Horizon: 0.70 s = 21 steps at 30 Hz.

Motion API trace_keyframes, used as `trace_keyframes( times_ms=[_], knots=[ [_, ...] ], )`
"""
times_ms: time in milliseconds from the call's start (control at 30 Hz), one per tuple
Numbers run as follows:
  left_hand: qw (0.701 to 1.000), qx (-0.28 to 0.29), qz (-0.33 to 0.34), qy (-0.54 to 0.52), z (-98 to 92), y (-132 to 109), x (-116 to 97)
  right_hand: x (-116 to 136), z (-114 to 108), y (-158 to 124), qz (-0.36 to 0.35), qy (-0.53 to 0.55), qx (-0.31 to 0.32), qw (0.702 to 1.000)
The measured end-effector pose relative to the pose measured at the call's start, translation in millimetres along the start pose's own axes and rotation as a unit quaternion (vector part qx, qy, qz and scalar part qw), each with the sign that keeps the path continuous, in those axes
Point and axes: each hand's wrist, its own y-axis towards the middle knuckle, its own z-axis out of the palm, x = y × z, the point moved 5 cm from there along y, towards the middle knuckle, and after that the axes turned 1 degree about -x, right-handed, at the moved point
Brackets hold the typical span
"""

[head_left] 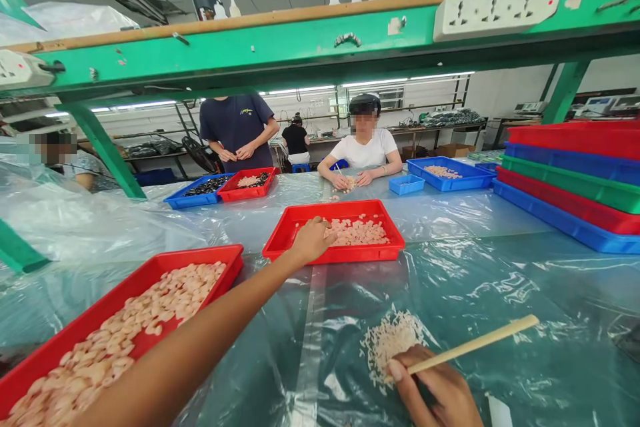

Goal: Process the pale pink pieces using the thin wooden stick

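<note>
Currently your left hand point(313, 240) reaches into the middle tray point(290, 227), fingers curled loosely over the pale pieces point(357, 232), while your right hand point(440, 393) is closed around a stick point(475, 343) beside the small pile point(393, 340). Judge the pieces light, small and loose; pinch them lightly from above.

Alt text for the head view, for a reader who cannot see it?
The left hand reaches into a red tray of small pale pieces while the right hand holds a wooden stick beside a heap of white bits. Co-workers sit opposite.
</note>
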Motion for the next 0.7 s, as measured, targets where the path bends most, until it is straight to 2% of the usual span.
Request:
trace_keyframes(
  times_ms=[133,233,333,433,533,700],
  knots=[
    [0.992,0.064,0.083,0.072,11.0,-84,-10,7,-12,3,0.009,0.022,0.002,1.0],
    [0.98,0.121,0.122,0.102,30.2,-155,-10,11,-16,5,0.011,0.026,0.0,1.0],
    [0.964,0.149,0.156,0.156,53.4,-206,-10,15,-16,5,0.012,0.03,0.004,0.999],
    [0.957,0.153,0.162,0.186,75.1,-227,-14,17,-14,4,0.014,0.032,0.012,0.999],
    [0.949,0.15,0.159,0.226,96.6,-231,-21,17,-12,3,0.013,0.033,0.014,0.999],
    [0.94,0.039,0.171,0.291,119.5,-228,-37,15,-11,1,0.005,0.033,0.024,0.999]
  ],
)
